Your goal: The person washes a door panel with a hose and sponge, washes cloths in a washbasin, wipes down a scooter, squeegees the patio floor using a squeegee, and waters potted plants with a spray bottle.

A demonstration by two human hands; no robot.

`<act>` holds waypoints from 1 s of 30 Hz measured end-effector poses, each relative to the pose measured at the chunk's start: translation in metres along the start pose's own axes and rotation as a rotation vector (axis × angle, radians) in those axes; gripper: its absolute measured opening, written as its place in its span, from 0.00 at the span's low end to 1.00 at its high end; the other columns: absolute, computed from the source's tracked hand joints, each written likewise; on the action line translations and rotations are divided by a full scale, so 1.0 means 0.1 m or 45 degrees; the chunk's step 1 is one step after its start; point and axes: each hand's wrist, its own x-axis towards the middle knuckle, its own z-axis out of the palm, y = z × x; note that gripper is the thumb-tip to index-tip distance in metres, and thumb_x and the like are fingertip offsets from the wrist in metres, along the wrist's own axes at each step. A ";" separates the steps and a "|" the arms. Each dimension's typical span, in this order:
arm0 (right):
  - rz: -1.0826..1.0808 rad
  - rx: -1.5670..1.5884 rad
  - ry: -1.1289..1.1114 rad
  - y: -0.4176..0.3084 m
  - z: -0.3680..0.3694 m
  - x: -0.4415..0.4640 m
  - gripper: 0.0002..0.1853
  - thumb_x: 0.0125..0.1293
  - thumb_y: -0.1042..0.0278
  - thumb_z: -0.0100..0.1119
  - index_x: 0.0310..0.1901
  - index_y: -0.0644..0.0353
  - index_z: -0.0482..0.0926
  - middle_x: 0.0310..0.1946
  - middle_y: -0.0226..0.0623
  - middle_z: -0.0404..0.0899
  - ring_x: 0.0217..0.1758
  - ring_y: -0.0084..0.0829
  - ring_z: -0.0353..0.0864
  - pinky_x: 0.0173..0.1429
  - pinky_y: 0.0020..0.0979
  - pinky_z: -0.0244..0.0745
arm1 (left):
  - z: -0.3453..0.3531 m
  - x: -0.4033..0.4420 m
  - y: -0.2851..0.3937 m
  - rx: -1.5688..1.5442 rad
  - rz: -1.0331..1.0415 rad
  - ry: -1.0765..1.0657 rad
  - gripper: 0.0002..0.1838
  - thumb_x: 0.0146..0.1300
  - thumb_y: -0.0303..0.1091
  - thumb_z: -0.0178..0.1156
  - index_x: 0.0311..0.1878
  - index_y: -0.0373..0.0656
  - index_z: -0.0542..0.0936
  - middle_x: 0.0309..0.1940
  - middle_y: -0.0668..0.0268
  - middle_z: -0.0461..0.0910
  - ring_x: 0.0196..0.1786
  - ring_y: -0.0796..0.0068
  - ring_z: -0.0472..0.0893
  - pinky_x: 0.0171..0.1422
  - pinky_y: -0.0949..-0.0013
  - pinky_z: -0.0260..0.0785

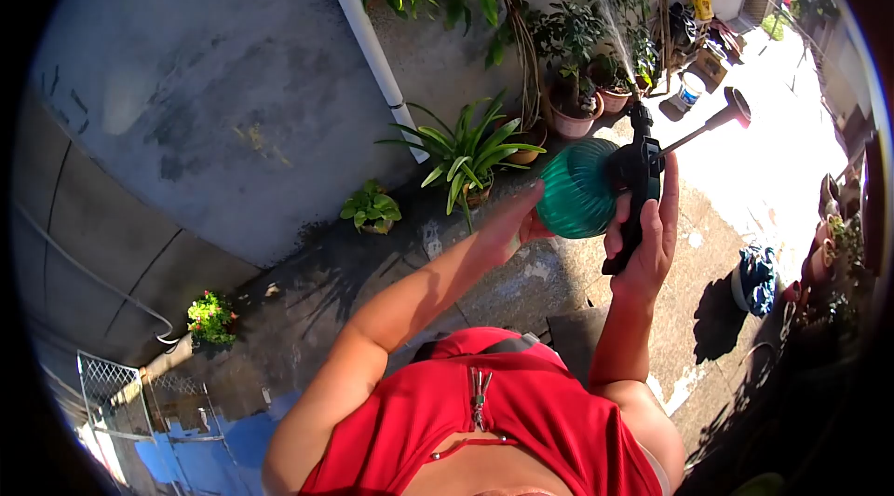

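A sprayer with a round, ribbed green tank (575, 190) and a black head (639, 161) is held in both hands, in front of the red top. My left hand (529, 217) cups the near left side of the tank, fingers partly hidden behind it. Wrapped round the black handle is my right hand (652, 233), with one finger stretched up along the head. The pump rod with its round knob (737, 108) sticks out to the upper right. From the nozzle (640, 112) a fine water spray (615, 35) fans up toward the potted plants (570, 40) by the wall.
A long-leaved plant (473, 153) and a small leafy plant (371, 205) stand along the wall by a white pipe (368, 44). Beyond the sprayer is a white bucket (690, 89). A container with blue cloth (756, 280) and more pots (823, 258) stand at right.
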 end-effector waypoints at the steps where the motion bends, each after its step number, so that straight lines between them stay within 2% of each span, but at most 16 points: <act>1: 0.038 -0.007 0.018 0.01 0.00 -0.03 0.31 0.74 0.63 0.43 0.74 0.58 0.48 0.29 0.35 0.71 0.16 0.17 0.66 0.18 0.17 0.62 | 0.02 -0.02 -0.04 -0.045 -0.025 0.031 0.34 0.71 0.64 0.38 0.66 0.47 0.68 0.57 0.65 0.78 0.60 0.73 0.76 0.68 0.61 0.61; 11: 0.349 -0.077 0.184 0.24 -0.20 -0.41 0.31 0.72 0.63 0.46 0.73 0.61 0.51 0.29 0.34 0.71 0.18 0.20 0.67 0.20 0.20 0.61 | -0.03 -0.39 -0.57 -0.132 -0.290 -0.020 0.38 0.66 0.71 0.38 0.68 0.52 0.67 0.60 0.71 0.75 0.60 0.76 0.73 0.65 0.65 0.60; 19: 0.245 -0.101 0.163 0.13 -0.05 -0.58 0.28 0.74 0.63 0.45 0.72 0.60 0.54 0.32 0.34 0.71 0.17 0.18 0.66 0.19 0.18 0.63 | -0.11 -0.47 -0.58 -0.036 -0.287 -0.017 0.39 0.67 0.71 0.33 0.68 0.50 0.66 0.62 0.67 0.74 0.64 0.70 0.71 0.71 0.59 0.55; 22: 0.322 -0.113 0.138 0.21 -0.02 -0.61 0.28 0.74 0.63 0.45 0.72 0.60 0.54 0.32 0.34 0.71 0.19 0.18 0.66 0.20 0.18 0.62 | -0.16 -0.56 -0.65 -0.028 -0.252 0.002 0.39 0.67 0.71 0.33 0.67 0.52 0.67 0.60 0.67 0.75 0.62 0.71 0.73 0.67 0.60 0.60; 24: 0.423 -0.141 0.142 0.35 -0.02 -0.66 0.28 0.74 0.63 0.45 0.72 0.60 0.54 0.32 0.33 0.71 0.19 0.17 0.65 0.21 0.18 0.61 | -0.23 -0.67 -0.81 -0.087 -0.329 0.081 0.38 0.67 0.72 0.34 0.66 0.54 0.68 0.58 0.69 0.76 0.60 0.72 0.75 0.64 0.61 0.63; 25: 0.469 -0.167 0.097 0.46 -0.06 -0.69 0.30 0.74 0.63 0.45 0.73 0.60 0.50 0.31 0.31 0.70 0.21 0.18 0.66 0.23 0.19 0.63 | -0.28 -0.72 -0.90 -0.116 -0.368 0.122 0.38 0.66 0.72 0.34 0.65 0.55 0.69 0.58 0.69 0.76 0.58 0.73 0.75 0.63 0.61 0.65; 30: 0.734 -0.170 0.108 1.04 -0.20 -0.89 0.28 0.73 0.64 0.47 0.72 0.55 0.55 0.29 0.29 0.70 0.20 0.19 0.67 0.22 0.21 0.63 | -0.46 -1.04 -1.02 -0.142 -0.611 0.237 0.36 0.65 0.72 0.38 0.63 0.57 0.71 0.53 0.70 0.79 0.54 0.73 0.78 0.57 0.65 0.70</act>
